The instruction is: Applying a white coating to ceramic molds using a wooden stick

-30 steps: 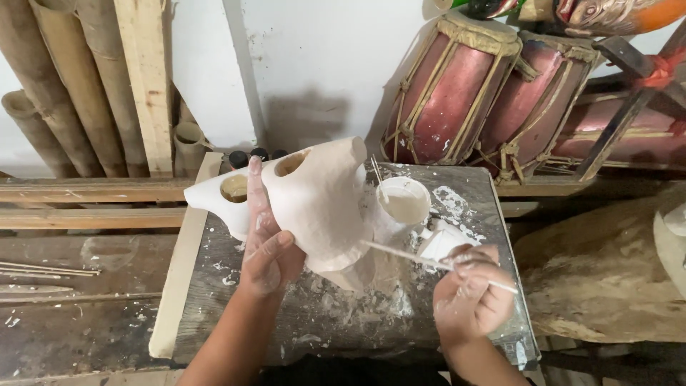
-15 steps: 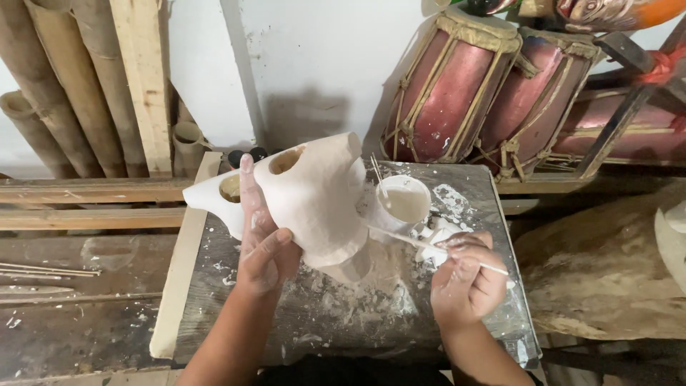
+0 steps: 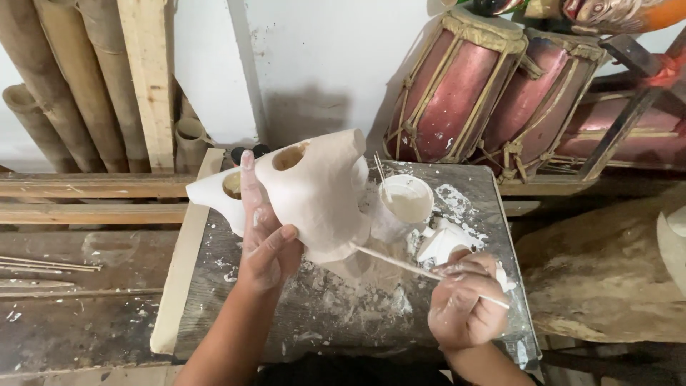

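My left hand (image 3: 266, 239) grips a pale, unpainted carved mask (image 3: 314, 189) with two eye holes, holding it tilted above a small paint-spattered work board (image 3: 343, 314). The index finger lies up along the mask's back. My right hand (image 3: 464, 304) pinches a thin stick brush (image 3: 400, 263) whose tip touches the mask's lower edge. Just behind the mask stands a white cup of white paint (image 3: 406, 200) with another thin stick leaning in it.
Two red drums with rope lacing (image 3: 493, 86) lean against the wall at back right. Bamboo poles (image 3: 50, 78) and a wooden plank stand at back left. Thin sticks (image 3: 43, 264) lie on the dark bench to the left. A white scrap (image 3: 443, 239) lies near the cup.
My right hand has drawn the brush back from the cup area and brought its tip to the mask's lower edge. My left hand has tilted the mask slightly.
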